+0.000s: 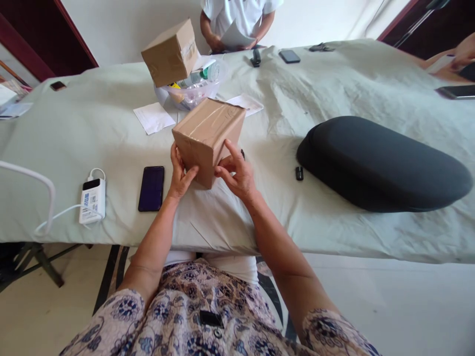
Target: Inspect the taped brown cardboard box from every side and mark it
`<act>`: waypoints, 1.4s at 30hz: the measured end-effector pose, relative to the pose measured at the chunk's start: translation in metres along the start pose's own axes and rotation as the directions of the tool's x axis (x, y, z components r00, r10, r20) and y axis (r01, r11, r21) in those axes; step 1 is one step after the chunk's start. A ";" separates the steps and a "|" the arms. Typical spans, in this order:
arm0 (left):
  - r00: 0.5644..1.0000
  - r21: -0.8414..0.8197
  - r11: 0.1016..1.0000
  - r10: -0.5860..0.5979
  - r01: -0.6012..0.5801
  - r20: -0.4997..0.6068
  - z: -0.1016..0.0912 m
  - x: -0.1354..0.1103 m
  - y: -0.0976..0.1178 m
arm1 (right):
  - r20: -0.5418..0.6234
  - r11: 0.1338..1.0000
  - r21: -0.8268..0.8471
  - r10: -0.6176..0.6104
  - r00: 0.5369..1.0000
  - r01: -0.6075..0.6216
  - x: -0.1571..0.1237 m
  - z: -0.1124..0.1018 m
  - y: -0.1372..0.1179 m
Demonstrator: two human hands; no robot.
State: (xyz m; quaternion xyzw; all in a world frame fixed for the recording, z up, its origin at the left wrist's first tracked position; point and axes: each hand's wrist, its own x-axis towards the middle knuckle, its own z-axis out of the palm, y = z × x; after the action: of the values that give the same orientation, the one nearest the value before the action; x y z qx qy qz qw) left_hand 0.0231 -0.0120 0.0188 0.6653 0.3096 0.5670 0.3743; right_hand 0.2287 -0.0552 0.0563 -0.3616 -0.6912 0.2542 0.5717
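Observation:
A taped brown cardboard box (208,138) stands tilted on the cloth-covered table (92,133), right in front of me. My left hand (180,173) presses its near left face, thumb and fingers curled against the cardboard. My right hand (236,170) grips the near right face, fingers bent around the lower edge. Both hands hold the box between them.
A second cardboard box (169,52) rests on a clear plastic bowl (195,89) of items behind. A dark phone (151,188) and a white power bank (92,200) with cable lie left. A large black cushion (382,163) lies right. Paper slips (154,117) lie nearby. A person (237,22) stands across the table holding paper.

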 end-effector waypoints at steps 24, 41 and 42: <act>0.951 0.355 0.917 0.254 -0.180 -0.173 0.017 -0.011 0.015 | -0.214 0.998 0.059 0.046 0.976 -0.034 -0.004 0.009 -0.033; 0.987 0.283 0.952 0.144 -0.118 -0.072 0.008 -0.006 0.007 | -0.444 0.965 0.226 0.224 0.868 -0.133 0.010 -0.027 0.004; 0.990 0.277 0.956 0.121 -0.098 -0.068 0.008 -0.007 0.007 | -0.434 0.972 0.197 0.203 0.878 -0.127 0.009 -0.027 0.005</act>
State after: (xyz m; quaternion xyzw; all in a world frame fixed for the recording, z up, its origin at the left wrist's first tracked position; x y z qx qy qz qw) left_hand 0.0301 -0.0224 0.0205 0.7021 0.3630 0.5663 0.2337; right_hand 0.2549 -0.0470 0.0640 -0.4207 -0.4831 0.2668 0.7201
